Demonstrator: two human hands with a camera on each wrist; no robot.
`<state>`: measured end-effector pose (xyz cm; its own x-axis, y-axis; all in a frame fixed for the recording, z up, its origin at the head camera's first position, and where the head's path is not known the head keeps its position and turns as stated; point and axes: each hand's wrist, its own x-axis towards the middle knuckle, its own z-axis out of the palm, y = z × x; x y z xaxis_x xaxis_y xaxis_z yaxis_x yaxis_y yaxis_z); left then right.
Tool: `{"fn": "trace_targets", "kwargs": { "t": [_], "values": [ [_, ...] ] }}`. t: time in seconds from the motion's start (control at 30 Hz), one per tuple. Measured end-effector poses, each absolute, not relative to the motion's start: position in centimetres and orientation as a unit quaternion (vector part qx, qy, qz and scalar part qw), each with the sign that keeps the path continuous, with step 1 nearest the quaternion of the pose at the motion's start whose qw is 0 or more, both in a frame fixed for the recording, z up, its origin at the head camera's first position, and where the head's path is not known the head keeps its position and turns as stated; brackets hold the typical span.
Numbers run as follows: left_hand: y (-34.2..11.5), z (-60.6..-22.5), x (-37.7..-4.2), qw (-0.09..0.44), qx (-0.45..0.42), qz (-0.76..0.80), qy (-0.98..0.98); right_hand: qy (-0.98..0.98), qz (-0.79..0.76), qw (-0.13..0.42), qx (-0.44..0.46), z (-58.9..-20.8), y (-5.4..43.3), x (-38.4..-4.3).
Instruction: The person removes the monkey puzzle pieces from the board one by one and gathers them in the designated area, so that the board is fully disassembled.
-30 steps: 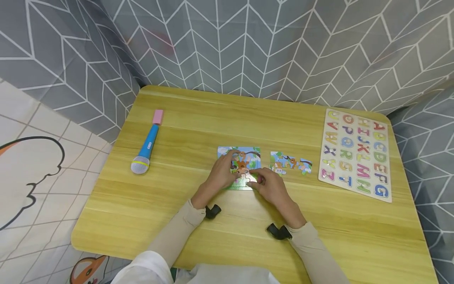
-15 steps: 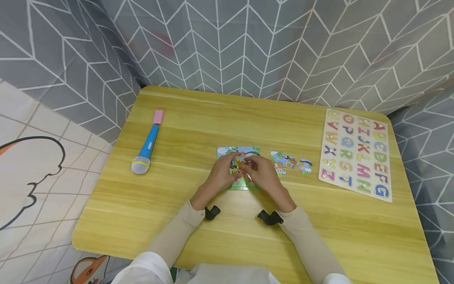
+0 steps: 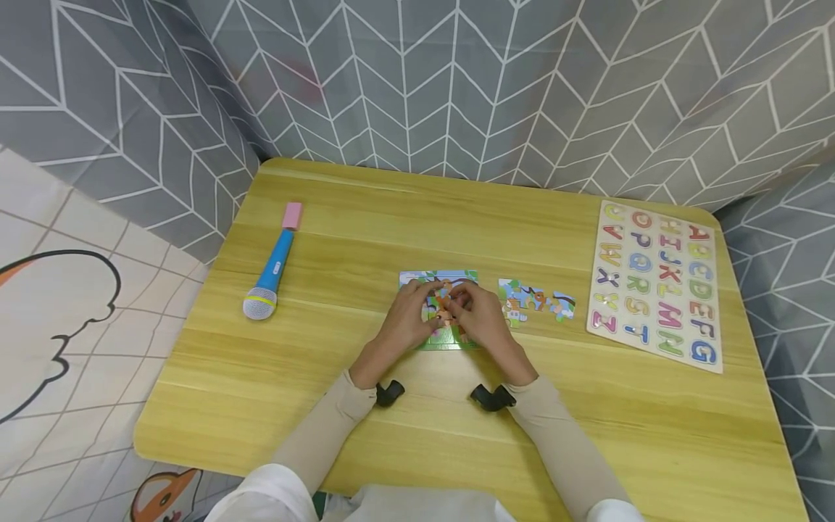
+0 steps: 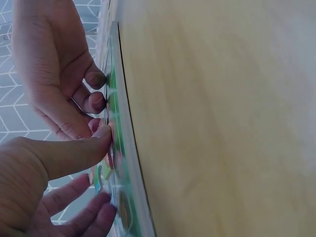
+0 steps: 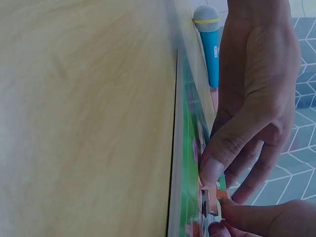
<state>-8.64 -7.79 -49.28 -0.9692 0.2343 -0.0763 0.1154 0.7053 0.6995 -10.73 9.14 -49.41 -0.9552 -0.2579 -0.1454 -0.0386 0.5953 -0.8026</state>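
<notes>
In the head view a jigsaw puzzle board (image 3: pixel 447 341) with a picture of an orange-brown animal lies mid-table, partly under both hands. My left hand (image 3: pixel 406 317) rests over its left side, thumb and fingers spread and touching the puzzle. In the right wrist view the left thumb (image 5: pixel 212 170) presses on the picture. My right hand (image 3: pixel 484 316) pinches a small puzzle piece (image 5: pixel 212 200) over the board; the fingers cover most of it. The left wrist view shows both hands' fingertips close together at the board's surface. Several loose puzzle pieces (image 3: pixel 531 299) lie to the right of the board.
An alphabet puzzle board (image 3: pixel 655 286) stands out at the table's right side. On the left lie a blue toy microphone (image 3: pixel 272 264) and a pink block (image 3: pixel 292 215). A grey patterned curtain (image 3: pixel 424 87) hangs behind the wooden table (image 3: pixel 339 210).
My right hand has moved left and inward over the board, toward the left hand, covering more of the picture. The left hand stays almost where it was.
</notes>
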Motion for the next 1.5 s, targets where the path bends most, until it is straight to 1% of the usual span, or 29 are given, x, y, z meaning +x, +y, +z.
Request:
{"fn": "trace_targets", "kwargs": {
  "t": [0.17,0.47,0.77,1.17,1.5],
  "values": [
    [-8.7,-49.3,-8.3,0.082,0.084,0.364,0.924,0.883,-0.447,0.121,-0.083,-49.6,9.3,-10.8],
    [-10.9,-49.2,-7.9,0.137,0.082,0.334,0.929,0.885,-0.445,0.11,-0.079,-49.9,9.5,-10.9],
    [-11.1,-49.0,-8.2,0.16,0.082,0.327,0.928,0.875,-0.464,0.123,-0.064,-49.8,10.1,-10.7],
    [-11.3,-48.8,-8.6,0.161,0.093,0.333,0.924,0.847,-0.522,0.092,-0.047,-48.2,11.4,-9.5],
    [-11.5,-49.0,-8.6,0.162,0.098,0.322,0.927,0.829,-0.554,0.075,-0.005,-48.5,14.4,-8.1]
  ]
}}
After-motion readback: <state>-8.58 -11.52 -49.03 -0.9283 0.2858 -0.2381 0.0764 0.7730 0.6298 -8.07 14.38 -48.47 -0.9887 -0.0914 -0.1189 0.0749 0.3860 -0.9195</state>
